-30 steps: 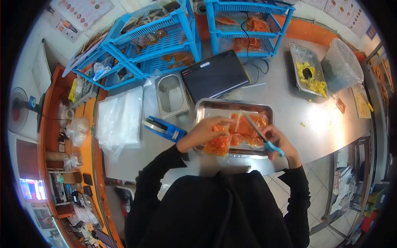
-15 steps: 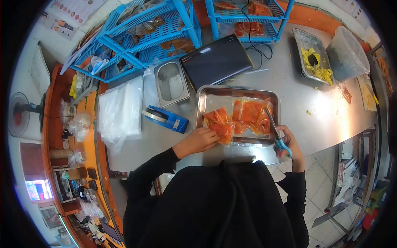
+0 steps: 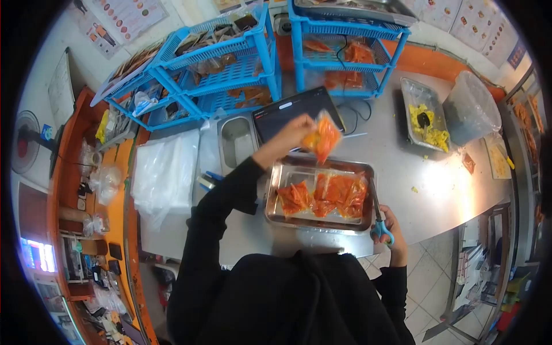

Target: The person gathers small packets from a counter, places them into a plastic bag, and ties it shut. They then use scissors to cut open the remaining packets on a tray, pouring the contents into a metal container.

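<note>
Pinched in my left hand (image 3: pixel 293 133) is a small clear packet of orange-red food (image 3: pixel 326 138), raised above the far side of a steel tray (image 3: pixel 276 216). More orange-red packets (image 3: pixel 340 194) lie inside the tray, grouped at its left and right. At the tray's right edge my right hand (image 3: pixel 392 230) grips scissors (image 3: pixel 379 225) by their blue handles, the blades pointing away from me along the rim. A black flat appliance (image 3: pixel 293 118) sits behind my left hand, partly covered by it.
Left of the tray are a steel container (image 3: pixel 237 141), a mostly hidden tape dispenser (image 3: pixel 208 179) and stacked clear bags (image 3: pixel 164 169). Blue racks (image 3: pixel 230 86) line the back. At right stand a tray of yellow food (image 3: pixel 411 98) and a clear plastic tub (image 3: pixel 471 109).
My left hand has lifted a packet out of the tray, up and away from me. My right hand still holds the scissors by the tray's right edge. The view has tilted upward.
</note>
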Tool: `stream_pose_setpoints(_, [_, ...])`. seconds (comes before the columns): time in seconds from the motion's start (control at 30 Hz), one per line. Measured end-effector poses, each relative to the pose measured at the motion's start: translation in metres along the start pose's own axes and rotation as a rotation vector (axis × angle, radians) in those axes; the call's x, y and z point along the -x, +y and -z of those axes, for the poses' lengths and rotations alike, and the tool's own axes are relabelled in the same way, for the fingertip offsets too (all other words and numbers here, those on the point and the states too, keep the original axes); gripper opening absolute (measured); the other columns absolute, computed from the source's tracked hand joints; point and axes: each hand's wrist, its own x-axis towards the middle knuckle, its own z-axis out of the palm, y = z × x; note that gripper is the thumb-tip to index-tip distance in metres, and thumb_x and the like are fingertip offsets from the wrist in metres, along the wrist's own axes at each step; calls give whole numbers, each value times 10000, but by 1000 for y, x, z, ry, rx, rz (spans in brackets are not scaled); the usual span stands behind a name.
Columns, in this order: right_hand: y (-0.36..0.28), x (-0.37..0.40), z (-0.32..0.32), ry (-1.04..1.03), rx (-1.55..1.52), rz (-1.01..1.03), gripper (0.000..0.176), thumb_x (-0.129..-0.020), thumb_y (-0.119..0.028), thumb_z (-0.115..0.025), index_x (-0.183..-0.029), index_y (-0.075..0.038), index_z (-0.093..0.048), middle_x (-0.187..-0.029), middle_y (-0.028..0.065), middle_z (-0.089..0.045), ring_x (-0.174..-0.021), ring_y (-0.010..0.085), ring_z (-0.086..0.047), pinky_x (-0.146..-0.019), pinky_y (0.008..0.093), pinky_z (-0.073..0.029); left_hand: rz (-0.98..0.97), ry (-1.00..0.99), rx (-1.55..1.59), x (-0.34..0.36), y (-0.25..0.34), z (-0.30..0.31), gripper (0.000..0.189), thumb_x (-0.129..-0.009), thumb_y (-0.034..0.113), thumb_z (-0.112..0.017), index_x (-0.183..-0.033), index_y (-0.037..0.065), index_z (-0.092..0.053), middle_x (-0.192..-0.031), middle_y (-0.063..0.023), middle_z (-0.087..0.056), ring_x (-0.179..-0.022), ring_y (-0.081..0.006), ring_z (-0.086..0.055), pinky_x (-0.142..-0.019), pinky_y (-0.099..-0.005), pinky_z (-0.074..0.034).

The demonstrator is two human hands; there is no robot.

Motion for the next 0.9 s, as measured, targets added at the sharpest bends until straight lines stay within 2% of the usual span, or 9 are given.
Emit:
stream_pose_setpoints(0.03, [1, 0, -2, 14, 17, 35, 872, -451, -376, -743, -1128, -70, -287, -461, 10, -477, -378, 91, -443, -378, 180, -297, -65, -30, 127, -22, 8, 6, 73, -821, 154, -417, -833, 83, -409, -852, -27, -471, -828, -172, -530, -724, -374, -472])
stream_pose_setpoints(0.17, [1, 3, -3, 66, 22, 65, 872, -444, -408, -735, -1120, -69, -300, -456, 4, -472, -378, 89, -442, -380, 177, -289, -167, 126, 429, -97, 56, 11, 180, -820, 160, -420, -978, 76, -398, -1026, -74, -463, -981, -220, -472, -842, -411, -392])
stream_pose_setpoints(0.23, [0, 3, -2, 84, 21, 60, 872, -442, -420, -732, -1117, -69, -305, -454, 2, -470, -376, 88, -441, -380, 176, -288, -421, 229, 582, -124, 60, 11, 321, -819, 199, -443, -1104, 78, -359, -1092, -80, -415, -1046, -214, -414, -883, -390, -340])
stream_pose_setpoints(0.37, [0, 6, -2, 150, 16, 73, 878, -437, -433, -729, -1114, -60, -313, -449, 1, -464, -371, 86, -436, -378, 178, -289, -126, 397, 522, -106, 35, -9, 470, -808, 249, -475, -1199, 77, -278, -1140, -78, -363, -1084, -200, -369, -893, -355, -313])
stream_pose_setpoints(0.43, [2, 7, -2, 169, -4, 72, 879, -437, -434, -729, -1114, -56, -315, -448, 0, -462, -370, 85, -435, -377, 177, -289, -186, 75, -163, -73, 7, -7, 548, -793, 303, -495, -1226, 74, -249, -1104, -83, -414, -1030, -187, -418, -865, -316, -329])
stream_pose_setpoints(0.5, [6, 8, -1, 184, 0, 76, 883, -435, -433, -732, -1116, -53, -318, -448, -2, -461, -368, 82, -436, -376, 172, -286, -205, -184, -376, -44, -31, 1, 537, -780, 336, -505, -1197, 62, -305, -1069, -90, -466, -974, -173, -454, -837, -317, -353])
stream_pose_setpoints(0.63, [14, 3, 2, 136, -10, 30, 887, -430, -404, -729, -1125, -64, -294, -488, -9, -460, -404, 81, -436, -388, 172, -296, -208, -199, -1077, 41, -62, 6, 394, -749, 186, -532, -1098, 50, -409, -901, -121, -532, -830, -241, -534, -709, -319, -415])
stream_pose_setpoints(0.73, [13, -4, -3, 92, 0, 21, 885, -429, -395, -731, -1124, -51, -303, -508, -5, -480, -424, 83, -458, -392, 174, -316, -52, -106, -1122, 73, -90, 9, 345, -722, 143, -540, -1038, 55, -435, -810, -121, -540, -768, -274, -540, -674, -311, -421])
stream_pose_setpoints(0.9, [7, -17, -19, 3, 13, 28, 845, -456, -302, -755, -1125, -36, -314, -531, -1, -500, -453, 77, -478, -405, 174, -334, -80, 15, -980, 85, -108, 7, 317, -695, 125, -564, -981, 54, -448, -753, -102, -547, -722, -239, -545, -640, -299, -419])
